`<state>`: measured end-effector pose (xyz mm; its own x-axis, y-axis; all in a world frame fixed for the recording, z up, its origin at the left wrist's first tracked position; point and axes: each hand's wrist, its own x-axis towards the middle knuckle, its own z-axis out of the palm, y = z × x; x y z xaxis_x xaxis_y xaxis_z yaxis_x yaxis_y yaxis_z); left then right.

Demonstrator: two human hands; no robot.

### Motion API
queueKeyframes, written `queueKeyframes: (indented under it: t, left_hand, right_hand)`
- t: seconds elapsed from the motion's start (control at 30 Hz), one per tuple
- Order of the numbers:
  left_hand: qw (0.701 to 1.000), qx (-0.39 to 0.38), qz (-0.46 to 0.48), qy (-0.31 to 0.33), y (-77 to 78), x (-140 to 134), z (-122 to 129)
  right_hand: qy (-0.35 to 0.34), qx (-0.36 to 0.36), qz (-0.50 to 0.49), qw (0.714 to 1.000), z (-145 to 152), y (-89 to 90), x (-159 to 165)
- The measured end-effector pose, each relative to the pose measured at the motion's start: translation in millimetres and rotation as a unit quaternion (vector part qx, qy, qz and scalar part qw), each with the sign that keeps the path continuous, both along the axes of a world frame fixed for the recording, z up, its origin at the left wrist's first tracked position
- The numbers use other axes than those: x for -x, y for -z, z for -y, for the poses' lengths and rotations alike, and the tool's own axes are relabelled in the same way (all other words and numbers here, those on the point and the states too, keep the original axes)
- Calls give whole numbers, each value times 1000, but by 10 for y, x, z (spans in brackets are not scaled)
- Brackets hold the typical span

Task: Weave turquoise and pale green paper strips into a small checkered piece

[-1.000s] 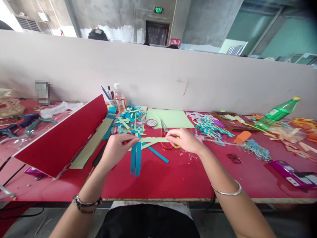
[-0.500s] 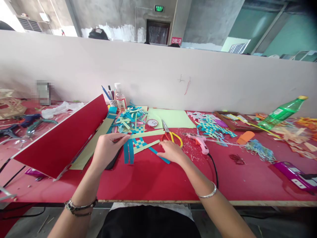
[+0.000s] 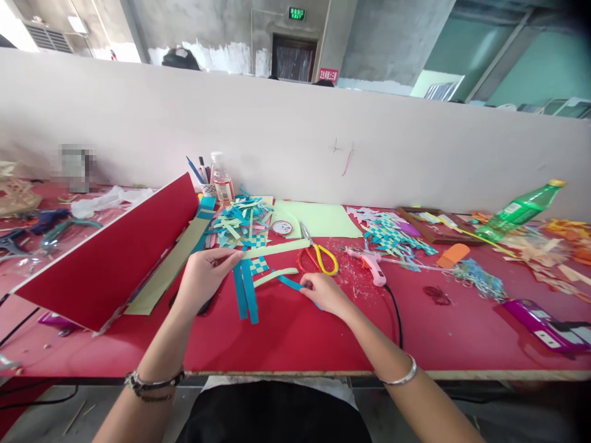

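Note:
My left hand (image 3: 205,274) pinches a pale green paper strip (image 3: 277,248) that sticks out to the right, and two blue paper strips (image 3: 245,294) hang below from the same spot. My right hand (image 3: 323,290) has its thumb and fingers closed on another blue paper strip (image 3: 289,282), whose lower end shows past the hand. Between the hands, a second pale green strip (image 3: 277,275) curves slightly. Just beyond my right hand are scissors (image 3: 327,258) with red and yellow handles. A blue-and-green woven paper piece (image 3: 259,265) lies behind the strips.
Loose paper strips (image 3: 240,223) are heaped behind, beside a tape roll (image 3: 281,227) and pale green sheet (image 3: 323,219). A red board (image 3: 115,252) stands at left. A pink glue gun (image 3: 375,267), green bottle (image 3: 521,211) and purple power strip (image 3: 545,326) are on the right.
My right hand has moved slightly down and right, from spread fingers to a pinch on the blue strip. The hanging blue strips have swung a little rightward.

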<state>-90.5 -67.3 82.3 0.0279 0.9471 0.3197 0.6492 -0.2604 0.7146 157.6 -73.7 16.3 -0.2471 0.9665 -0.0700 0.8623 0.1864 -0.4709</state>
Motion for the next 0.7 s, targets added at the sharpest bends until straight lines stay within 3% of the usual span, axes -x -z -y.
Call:
queueKeyframes:
  t: [0.33,0.5,0.7]
  left_hand:
    - [995,49,84,-1,61,29,-12]
    - [992,58,109,10,102,-3,-18]
    - [991,60,118,19,118,-27,-15]
  right_hand:
    - [39,-1,-167,985,16,-191,-444]
    - [71,16,-228,971,22,-225,-393]
    - [19,14,-298,954,26,-315,-247]
